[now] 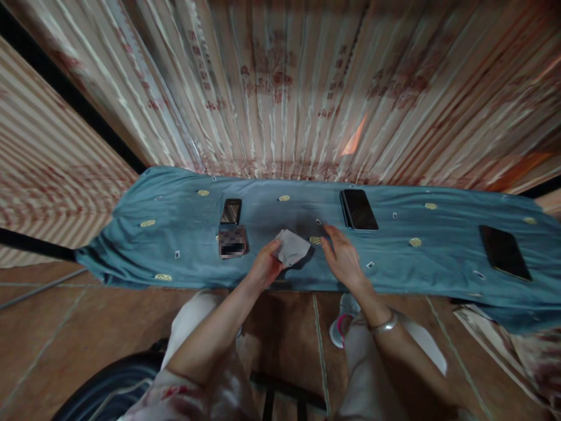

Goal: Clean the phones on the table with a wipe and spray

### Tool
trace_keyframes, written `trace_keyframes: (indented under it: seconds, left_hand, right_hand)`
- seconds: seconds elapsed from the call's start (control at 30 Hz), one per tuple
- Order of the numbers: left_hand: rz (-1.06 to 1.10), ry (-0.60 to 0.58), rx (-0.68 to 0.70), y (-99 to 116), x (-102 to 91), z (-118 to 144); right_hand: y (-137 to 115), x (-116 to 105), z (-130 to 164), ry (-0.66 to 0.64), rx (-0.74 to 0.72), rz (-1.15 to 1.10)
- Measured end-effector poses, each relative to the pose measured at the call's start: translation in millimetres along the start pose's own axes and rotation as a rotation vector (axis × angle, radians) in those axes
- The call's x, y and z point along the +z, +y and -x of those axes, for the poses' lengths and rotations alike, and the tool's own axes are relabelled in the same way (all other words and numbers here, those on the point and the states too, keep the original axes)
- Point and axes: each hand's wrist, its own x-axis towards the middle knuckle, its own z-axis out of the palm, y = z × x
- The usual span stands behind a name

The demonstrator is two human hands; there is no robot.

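Note:
Between the thumb and fingers of my left hand (267,263) is a pale grey-white folded cloth or paper (293,248), held just over the blue bench cover. My right hand (342,254) hovers to the right of it, fingers apart and holding nothing; a silver bangle circles that wrist. Left of my left hand lies a small dark box-like item (232,242), partly blurred out. Just behind that item is a small black phone (231,211). Past my right hand, toward the back, two dark phone- or tablet-like slabs (360,209) appear stacked.
A further black tablet-like slab (505,252) lies at the right on the blue patterned cloth (263,204). Pleated curtains (272,88) hang right behind the bench. Black poles (74,96) slant in at the left. My knees and a shoe (346,321) are below the front edge.

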Motion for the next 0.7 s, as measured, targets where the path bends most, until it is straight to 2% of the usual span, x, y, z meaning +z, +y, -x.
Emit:
trace_keyframes:
  seconds: [0.07,0.2,0.3,0.47,0.6,0.7]
  left_hand:
    - [0.019,-0.003,-0.013,1.2,3.4,2.6]
    - [0.061,-0.008,-0.040,2.8,9.0,6.4]
    - [0.064,-0.011,-0.035,0.6,7.8,6.6]
    - [-0.013,0.000,0.034,-3.2,1.9,6.9]
    - [-0.106,0.018,0.103,-4.0,-0.4,9.1]
    - [-0.160,0.076,0.199,-4.1,-2.9,11.7]
  right_hand:
    - [-10.7,9.8,3.2,-0.056,0.118,-0.293]
    - [-26.1,34.1,8.6,-0.185,0.469,-0.950]
    - [-30.0,48.1,10.7,-0.274,0.587,-1.235]
    - [-24.5,56.2,5.6,-0.260,0.624,-1.282]
    - [-18.4,52.4,-6.3,-0.245,0.640,-1.285]
    - [-18.5,47.9,-15.0,-0.245,0.639,-1.276]
